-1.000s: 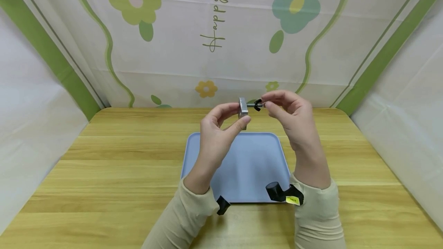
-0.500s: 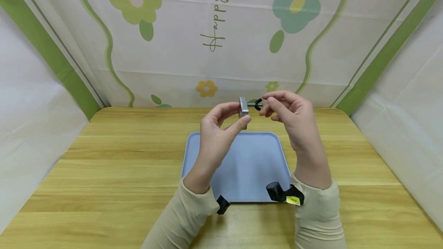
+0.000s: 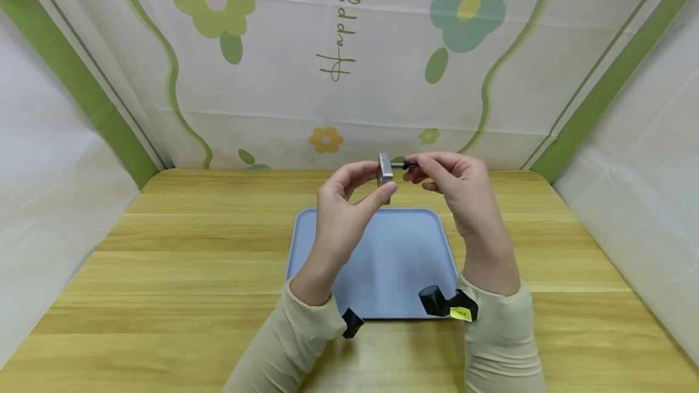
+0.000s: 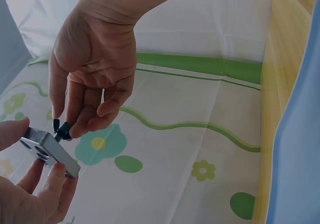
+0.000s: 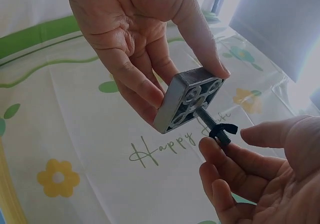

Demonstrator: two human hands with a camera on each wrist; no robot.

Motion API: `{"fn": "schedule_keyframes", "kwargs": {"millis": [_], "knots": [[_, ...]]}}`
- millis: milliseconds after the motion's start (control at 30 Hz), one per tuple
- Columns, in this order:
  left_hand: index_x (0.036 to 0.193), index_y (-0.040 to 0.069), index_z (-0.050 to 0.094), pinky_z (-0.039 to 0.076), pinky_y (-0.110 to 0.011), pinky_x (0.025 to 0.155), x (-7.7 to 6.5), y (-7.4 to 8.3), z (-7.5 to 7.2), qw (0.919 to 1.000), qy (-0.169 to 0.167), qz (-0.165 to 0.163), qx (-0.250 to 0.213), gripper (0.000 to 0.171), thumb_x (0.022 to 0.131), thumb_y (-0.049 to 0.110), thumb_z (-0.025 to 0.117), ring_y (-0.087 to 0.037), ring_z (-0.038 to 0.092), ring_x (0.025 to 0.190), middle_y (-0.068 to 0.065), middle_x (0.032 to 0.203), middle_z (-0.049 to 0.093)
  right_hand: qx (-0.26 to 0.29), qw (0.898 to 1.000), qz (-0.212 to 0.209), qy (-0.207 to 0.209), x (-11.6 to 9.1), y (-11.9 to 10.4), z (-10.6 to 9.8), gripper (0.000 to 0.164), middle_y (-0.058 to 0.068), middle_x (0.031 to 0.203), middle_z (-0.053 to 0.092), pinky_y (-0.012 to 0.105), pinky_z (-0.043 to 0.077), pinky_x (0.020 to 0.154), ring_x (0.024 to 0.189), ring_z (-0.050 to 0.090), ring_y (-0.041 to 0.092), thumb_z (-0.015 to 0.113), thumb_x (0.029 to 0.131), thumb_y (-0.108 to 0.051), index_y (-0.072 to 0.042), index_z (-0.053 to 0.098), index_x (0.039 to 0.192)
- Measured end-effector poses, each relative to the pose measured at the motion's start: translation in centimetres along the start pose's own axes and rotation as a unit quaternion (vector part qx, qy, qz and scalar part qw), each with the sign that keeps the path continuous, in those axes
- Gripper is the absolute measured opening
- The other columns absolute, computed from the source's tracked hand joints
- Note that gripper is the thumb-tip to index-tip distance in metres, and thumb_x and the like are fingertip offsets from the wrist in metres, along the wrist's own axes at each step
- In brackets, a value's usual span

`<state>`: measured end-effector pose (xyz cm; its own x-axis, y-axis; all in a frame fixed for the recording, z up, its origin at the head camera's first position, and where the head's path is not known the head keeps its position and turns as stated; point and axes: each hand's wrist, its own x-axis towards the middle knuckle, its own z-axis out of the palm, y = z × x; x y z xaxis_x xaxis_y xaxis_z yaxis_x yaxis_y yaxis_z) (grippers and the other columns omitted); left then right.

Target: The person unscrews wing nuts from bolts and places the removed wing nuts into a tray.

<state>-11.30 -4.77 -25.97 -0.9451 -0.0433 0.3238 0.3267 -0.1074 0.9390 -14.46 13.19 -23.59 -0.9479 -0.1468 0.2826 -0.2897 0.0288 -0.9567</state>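
Note:
My left hand grips a small square silver metal block by its edges, thumb on one side and fingers on the other. From the block's recessed face, which has round sockets, a threaded bolt sticks out towards my right hand. A black wing nut sits on the bolt near its free end, apart from the block. In the left wrist view, the right thumb and fingertips pinch the nut's wings. The right wrist view shows the thumb tip very close to one wing, the index finger against the nut.
A light blue tray lies on the wooden table below both hands. Behind the table hangs a white cloth with printed flowers. Black wrist mounts are strapped at both sleeves.
The right fingers came off the nut half a second ago, then moved in to the left and closed on it. The wing nut's wings have turned. The left hand and block stay still.

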Motion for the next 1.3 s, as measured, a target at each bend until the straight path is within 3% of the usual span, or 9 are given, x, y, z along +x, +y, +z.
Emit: {"fn": "schedule_keyframes", "kwargs": {"millis": [367, 567, 967, 1167, 1300], "knots": [[0.117, 0.003, 0.067, 0.059, -0.029, 0.092, 0.00, 0.00, 0.07, 1.0000, 0.002, 0.000, -0.001, 0.034, 0.085, 0.007, 0.078, -0.016, 0.062, 0.115, -0.009, 0.119, 0.066, -0.002, 1.000, -0.009, 0.001, 0.07, 0.20, -0.04, 0.015, -0.009, 0.091, 0.073, 0.019, 0.054, 0.074, 0.084, 0.067, 0.006, 0.068, 0.094, -0.011, -0.022, 0.078, 0.096], [0.116, 0.002, 0.067, 0.059, -0.030, 0.091, 0.07, -0.09, 0.07, 1.0000, 0.004, 0.001, 0.002, 0.034, 0.085, 0.007, 0.078, -0.016, 0.062, 0.115, -0.010, 0.118, 0.067, 0.004, 1.000, -0.027, -0.007, -0.02, 0.17, -0.12, 0.020, -0.011, 0.098, 0.073, 0.018, 0.056, 0.083, 0.099, 0.064, 0.009, 0.067, 0.093, -0.003, -0.015, 0.077, 0.105], [0.117, 0.003, 0.067, 0.059, -0.030, 0.091, 0.02, -0.18, 0.10, 1.0000, 0.004, -0.001, 0.005, 0.034, 0.085, 0.008, 0.078, -0.016, 0.062, 0.115, -0.009, 0.118, 0.067, -0.067, 0.997, -0.046, -0.002, -0.13, 0.05, 0.22, 0.023, -0.014, 0.100, 0.070, 0.020, 0.054, 0.087, 0.101, 0.061, 0.015, 0.066, 0.091, 0.003, 0.001, 0.068, 0.114], [0.117, 0.003, 0.067, 0.060, -0.030, 0.090, 0.04, -0.20, 0.03, 1.0000, 0.004, 0.001, 0.005, 0.034, 0.085, 0.008, 0.078, -0.016, 0.062, 0.114, -0.009, 0.118, 0.067, -0.046, 0.997, -0.062, -0.002, -0.14, 0.10, 0.35, 0.022, -0.011, 0.101, 0.070, 0.020, 0.055, 0.085, 0.100, 0.061, 0.016, 0.065, 0.092, 0.005, -0.007, 0.071, 0.109], [0.117, 0.003, 0.067, 0.059, -0.029, 0.090, 0.07, -0.18, 0.01, 1.0000, 0.005, -0.001, 0.006, 0.034, 0.086, 0.008, 0.078, -0.016, 0.062, 0.114, -0.009, 0.118, 0.067, -0.005, 0.997, -0.069, 0.023, -0.19, 0.06, 0.32, 0.025, -0.009, 0.098, 0.072, 0.021, 0.053, 0.077, 0.093, 0.063, 0.012, 0.062, 0.094, 0.003, -0.015, 0.074, 0.106]]}}
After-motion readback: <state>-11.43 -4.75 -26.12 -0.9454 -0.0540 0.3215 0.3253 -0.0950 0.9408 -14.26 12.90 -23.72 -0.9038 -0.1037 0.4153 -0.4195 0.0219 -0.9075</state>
